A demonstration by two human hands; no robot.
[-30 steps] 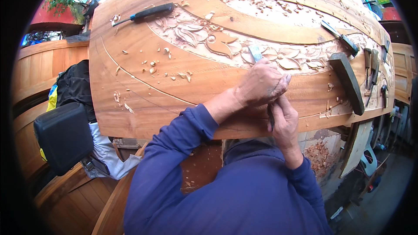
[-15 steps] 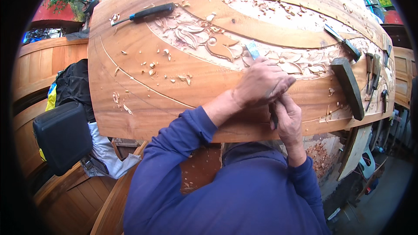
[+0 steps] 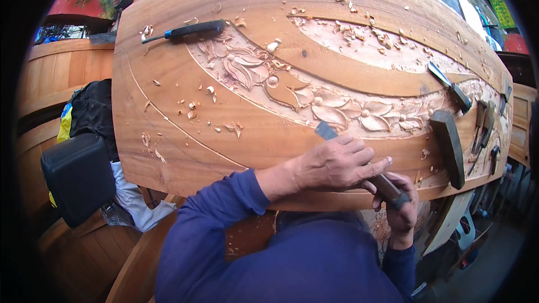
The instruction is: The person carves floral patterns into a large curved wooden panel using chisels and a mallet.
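A flat-bladed chisel (image 3: pixel 387 188) with a dark handle lies slantwise across the near side of a carved wooden panel (image 3: pixel 247 137). My left hand (image 3: pixel 331 164) is closed around its middle, and the blade sticks out past my fingers toward the carving. My right hand (image 3: pixel 406 213) is curled about the handle's butt end, its palm partly behind the handle. Just beyond the blade runs a band of carved flowers and leaves (image 3: pixel 373 116) in low relief. The blade tip sits by the lower border of that band; I cannot tell whether it touches the wood.
A dark wooden block (image 3: pixel 447 148) lies right of my hands. Another chisel (image 3: pixel 451 87) and several tools (image 3: pixel 483 126) lie beyond it. A blue-and-black handled tool (image 3: pixel 191 30) rests at far left. Wood shavings (image 3: pixel 233 129) dot the panel. A black case (image 3: pixel 77 179) stands at left.
My hands have moved nearer to my body and the chisel blade has come off the carved flowers toward the plain border. My right hand has shifted right, and the handle now shows.
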